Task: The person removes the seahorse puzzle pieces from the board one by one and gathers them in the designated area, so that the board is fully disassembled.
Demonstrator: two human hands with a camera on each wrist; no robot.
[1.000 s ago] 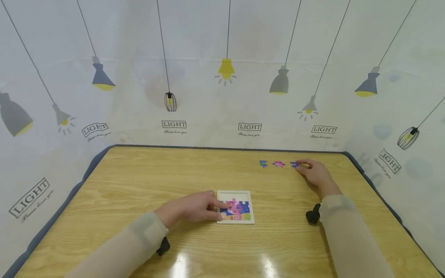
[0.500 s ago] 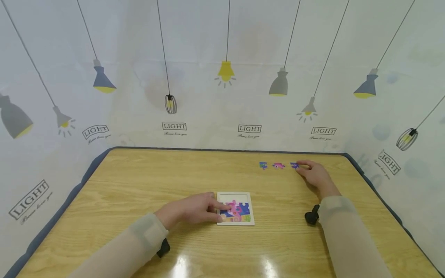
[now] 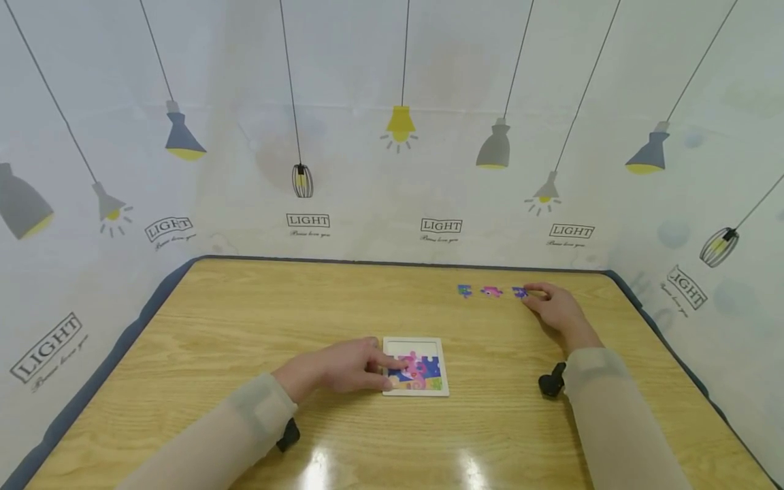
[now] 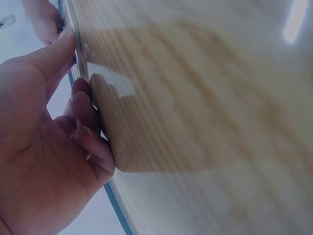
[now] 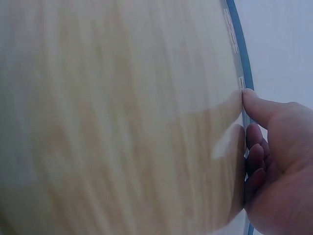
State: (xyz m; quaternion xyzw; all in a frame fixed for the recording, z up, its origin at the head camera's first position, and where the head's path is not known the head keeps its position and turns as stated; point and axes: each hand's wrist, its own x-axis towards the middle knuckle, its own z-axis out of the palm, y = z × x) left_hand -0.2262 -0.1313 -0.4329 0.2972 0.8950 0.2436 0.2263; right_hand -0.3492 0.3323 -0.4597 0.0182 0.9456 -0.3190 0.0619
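Observation:
A square white puzzle frame (image 3: 445, 371) lies mid-table in the head view. Joined jigsaw pieces (image 3: 431, 369) in pink, blue and yellow cover its nearer part. My left hand (image 3: 335, 366) rests at the frame's left side, its straight index finger on the picture and its thumb at the frame's lower left. Farther off, my right hand (image 3: 556, 312) pinches the right end of a blue-purple puzzle piece (image 3: 518, 292) between thumb and index finger. In the right wrist view the thumb (image 5: 259, 107) touches the table beside a thin piece edge; its other fingers are loosely curled.
Left of the held piece, a pink puzzle piece (image 3: 491, 292) and a blue-green puzzle piece (image 3: 465, 290) lie in a row. The wooden table (image 3: 263, 299) has a dark blue edge and meets a lamp-printed wall covering (image 3: 367, 190) at its far side.
Both hands, the frame and the pieces keep their places. Only a slight shift of the head view shows.

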